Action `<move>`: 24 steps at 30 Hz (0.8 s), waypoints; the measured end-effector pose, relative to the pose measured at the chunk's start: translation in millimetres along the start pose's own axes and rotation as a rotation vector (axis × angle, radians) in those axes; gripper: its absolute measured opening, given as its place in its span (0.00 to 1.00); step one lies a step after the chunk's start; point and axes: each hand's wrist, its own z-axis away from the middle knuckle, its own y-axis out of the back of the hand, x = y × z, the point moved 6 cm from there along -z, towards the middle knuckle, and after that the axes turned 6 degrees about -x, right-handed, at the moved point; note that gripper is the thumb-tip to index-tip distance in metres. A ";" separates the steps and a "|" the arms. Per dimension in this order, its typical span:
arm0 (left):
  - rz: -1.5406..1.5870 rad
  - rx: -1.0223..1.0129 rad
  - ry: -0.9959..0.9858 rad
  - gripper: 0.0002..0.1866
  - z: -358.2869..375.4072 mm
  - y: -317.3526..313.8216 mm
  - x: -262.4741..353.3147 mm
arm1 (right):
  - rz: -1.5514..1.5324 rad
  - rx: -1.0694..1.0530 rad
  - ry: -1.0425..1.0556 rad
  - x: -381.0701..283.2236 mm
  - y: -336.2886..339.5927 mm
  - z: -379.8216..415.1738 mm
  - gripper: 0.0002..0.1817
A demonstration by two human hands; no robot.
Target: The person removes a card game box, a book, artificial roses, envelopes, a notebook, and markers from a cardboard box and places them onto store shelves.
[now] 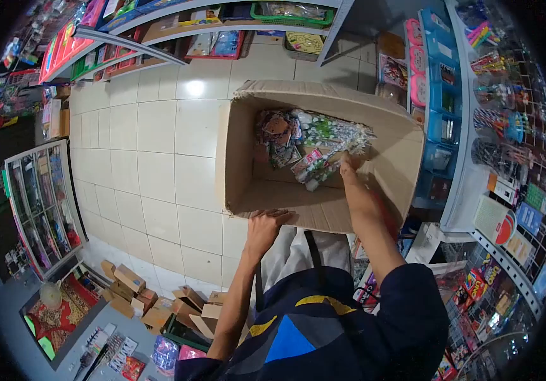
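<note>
A large open cardboard box (238, 149) stands in front of me. My left hand (266, 228) is closed over its near rim, towards the left corner. My right hand (348, 166) reaches down inside, its fingers closed at the end of a clear plastic packet (320, 170) with a green and white pattern; the fingertips are partly hidden. Beyond it in the box lies another green and white patterned packet (323, 130). At the box's left side is a pile of small printed cards or packets (278, 134), too small to read.
Shelves with trays (292, 13) run along the far side. Blue plastic drawers (441, 95) and a rack of hanging goods stand close on the right. Small cardboard boxes (130, 279) lie at lower left, below a glass cabinet (44, 203). Tiled floor (158, 140) lies left of the box.
</note>
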 end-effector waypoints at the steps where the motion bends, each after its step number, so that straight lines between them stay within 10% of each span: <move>1: 0.001 0.014 -0.014 0.19 -1.2 3.3 1.2 | 0.004 0.001 -0.007 0.6 -3.2 3.6 0.38; 13: 0.005 0.001 0.011 0.18 0.3 1.8 1.7 | -0.584 -0.231 0.076 53.8 -105.7 -84.5 0.37; 24: 0.221 -0.282 -0.009 0.24 -1.0 0.7 27.1 | -0.914 -0.368 0.097 -36.5 -13.8 129.0 0.20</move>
